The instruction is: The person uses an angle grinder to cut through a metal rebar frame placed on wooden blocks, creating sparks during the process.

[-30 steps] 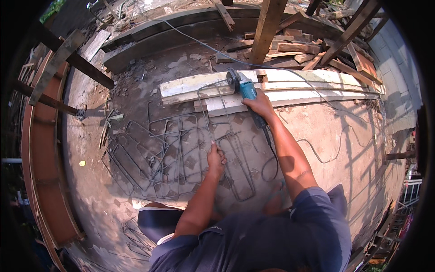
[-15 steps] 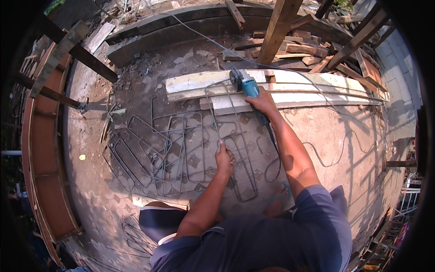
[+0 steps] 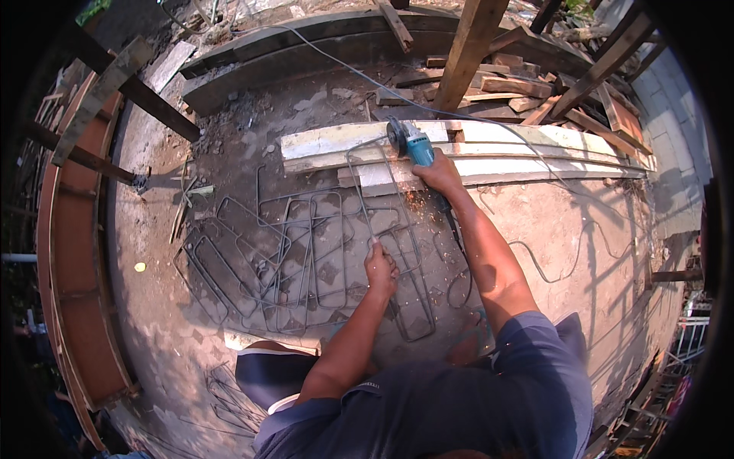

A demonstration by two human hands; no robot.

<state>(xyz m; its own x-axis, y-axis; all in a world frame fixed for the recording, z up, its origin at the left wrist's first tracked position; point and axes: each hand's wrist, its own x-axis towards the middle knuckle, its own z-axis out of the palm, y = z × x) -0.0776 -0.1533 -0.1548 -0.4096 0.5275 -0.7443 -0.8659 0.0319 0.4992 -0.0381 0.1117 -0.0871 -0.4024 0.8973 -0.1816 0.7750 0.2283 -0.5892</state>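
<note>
An outdoor building site: scrap timber (image 3: 514,86), bent metal rods (image 3: 344,245), angle grinder (image 3: 420,147).

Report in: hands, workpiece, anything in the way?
Right hand grips teal angle grinder. Left hand holds bent rod frame. Frame's far end over pale planks, orange sparks below grinder. Other bent rods close at left.

Teal grinder (image 3: 420,150), grey rod (image 3: 370,223), navy shirt (image 3: 436,405)
</note>
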